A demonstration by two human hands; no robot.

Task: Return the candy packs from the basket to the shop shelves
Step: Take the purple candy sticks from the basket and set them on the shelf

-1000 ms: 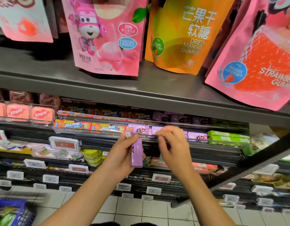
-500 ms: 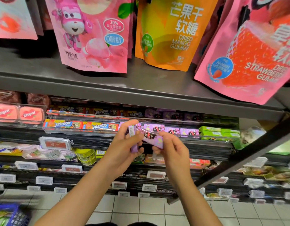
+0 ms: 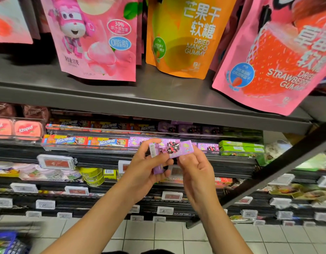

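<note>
Head view, hands: the left hand (image 3: 147, 173) grips one purple candy pack (image 3: 157, 168) upright in its palm, fingers curled round it. The right hand (image 3: 195, 167) pinches the lower edge of a second purple pack (image 3: 174, 149), which lies level across the top of the first.

Head view, fingers: both sets are clamped on packs, none spread free.

Head view, change: a second ago the left hand held a pack alone while the right hand reached empty at the shelf edge. Half a second ago the right hand had a tilted pack. Now that pack is turned flat, its printed face toward the camera.

Head view, target: the row of matching purple packs (image 3: 208, 146) sits on the candy shelf (image 3: 121, 153) just behind the hands, between the orange-blue sticks (image 3: 85, 141) and the green packs (image 3: 241, 147).

Head view, basket: the blue basket (image 3: 10, 242) is at the lower left corner, blurred, well apart from the hands.

Meaning: the flat pack seems lined up with its row, so sliding it in looks like the next step. The upright one would follow.
</note>
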